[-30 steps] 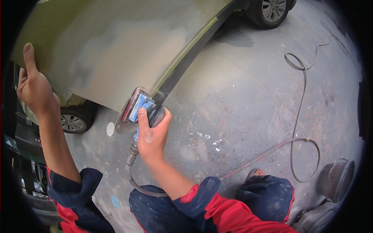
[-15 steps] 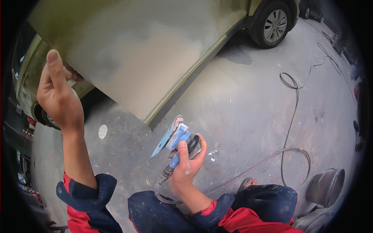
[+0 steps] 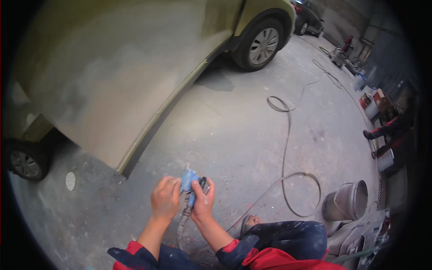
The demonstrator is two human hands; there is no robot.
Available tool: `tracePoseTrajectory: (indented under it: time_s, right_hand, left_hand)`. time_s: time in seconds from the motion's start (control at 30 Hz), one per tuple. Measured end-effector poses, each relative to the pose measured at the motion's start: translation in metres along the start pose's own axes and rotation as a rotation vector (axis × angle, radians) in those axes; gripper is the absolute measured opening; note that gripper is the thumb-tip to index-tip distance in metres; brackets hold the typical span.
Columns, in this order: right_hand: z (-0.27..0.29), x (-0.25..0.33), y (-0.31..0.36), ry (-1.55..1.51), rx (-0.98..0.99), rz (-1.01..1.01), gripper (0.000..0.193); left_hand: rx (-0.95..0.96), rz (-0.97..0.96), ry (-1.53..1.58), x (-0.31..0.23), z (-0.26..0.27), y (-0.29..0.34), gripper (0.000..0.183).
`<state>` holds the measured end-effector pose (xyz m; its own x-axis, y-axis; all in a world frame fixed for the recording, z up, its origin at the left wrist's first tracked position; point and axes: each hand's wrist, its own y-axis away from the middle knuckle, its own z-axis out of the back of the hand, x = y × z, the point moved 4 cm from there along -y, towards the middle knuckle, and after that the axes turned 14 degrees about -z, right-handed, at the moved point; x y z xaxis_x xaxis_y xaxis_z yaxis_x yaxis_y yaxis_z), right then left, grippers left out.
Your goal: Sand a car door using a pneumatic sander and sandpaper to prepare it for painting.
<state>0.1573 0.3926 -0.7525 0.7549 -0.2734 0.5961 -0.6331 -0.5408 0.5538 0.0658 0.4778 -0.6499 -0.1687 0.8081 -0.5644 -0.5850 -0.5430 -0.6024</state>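
A blue sander is occupying the near middle of the scene, being held above the grey floor, near the low corner of an olive car door but apart from it. The right hand is gripping the sander from its right side, the fingers closing around the dark top. The left hand is meeting the sander's left side with curled fingers; whether they are pinching its edge or only resting there cannot be told. A jointed hose fitting is hanging below the sander, between the forearms. A long grey hose is lying in loops to the right, one stretch running beside the sandalled foot. A bucket is standing near right, and a pale perforated disc is lying on the floor at left.

Possible faults: should the right hand be pressing a trigger by accident, the pad could be spinning against the left fingers. A shifting foot could be snagging the hose and tugging the sander sideways. With the door corner hanging so close, a careless swing of the tool could be marking its bare, dull patch.
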Motion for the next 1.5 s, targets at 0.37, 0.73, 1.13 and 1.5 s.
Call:
tracePoseTrajectory:
  time_s: [0.37, 0.73, 1.13, 1.5]
  right_hand:
    - [0.021, -0.009, -0.029, 0.289, -0.1, 0.031, 0.066]
    - [0.028, -0.015, -0.034, 0.473, -0.237, -0.021, 0.071]
    - [0.074, -0.003, -0.126, 1.264, -0.573, 0.33, 0.065]
    - [-0.264, 0.125, -0.158, 0.892, 0.497, 1.104, 0.089]
  left_hand:
    - [0.013, 0.216, 0.103, 0.079, -0.033, 0.024, 0.031]
    - [0.037, 0.342, -0.141, 0.226, -0.035, 0.086, 0.035]
    - [0.306, 0.524, -0.209, 0.094, 0.038, 0.057, 0.028]
    - [0.007, 0.569, -0.217, -0.02, 0.146, 0.081, 0.022]
